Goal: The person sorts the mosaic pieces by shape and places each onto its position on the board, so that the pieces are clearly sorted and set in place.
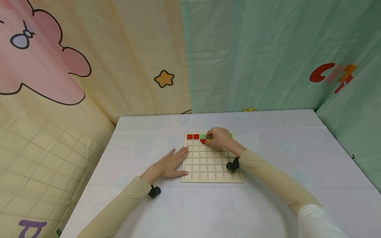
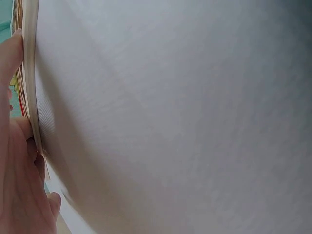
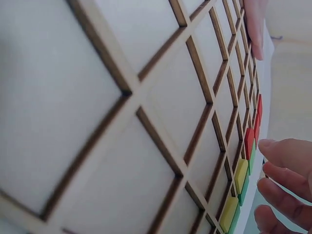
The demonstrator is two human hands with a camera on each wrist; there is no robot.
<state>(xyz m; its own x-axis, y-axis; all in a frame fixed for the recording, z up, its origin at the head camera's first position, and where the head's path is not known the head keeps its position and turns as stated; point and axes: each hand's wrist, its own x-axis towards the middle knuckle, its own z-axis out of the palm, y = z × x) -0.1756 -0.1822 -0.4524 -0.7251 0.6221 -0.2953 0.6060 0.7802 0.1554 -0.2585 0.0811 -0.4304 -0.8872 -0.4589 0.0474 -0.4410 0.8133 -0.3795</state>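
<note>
A pale wooden grid board [image 1: 203, 167] lies on the table, its square cells divided by thin strips. My left hand [image 1: 172, 163] lies spread along its left side, fingertips and thumb over the edge. In the left wrist view, the thumb reaches the board's rim [image 2: 30, 73]. My right hand [image 1: 219, 137] is over the far rows, thumb and fingers bent, with nothing seen between them in the right wrist view. Close to its thumb are a red rounded tile [image 1: 203, 141] and a green tile [image 1: 202, 136]. Two red square tiles [image 1: 193, 136] fill the far left cells.
Yellow tiles [image 3: 241, 176] sit in the second row beside green ones, partly behind the right hand in the head view. A white cloth covers the table [image 1: 143, 142]. Printed curtains [image 1: 253, 56] hang behind it. Each wrist wears a small black camera [image 1: 154, 191].
</note>
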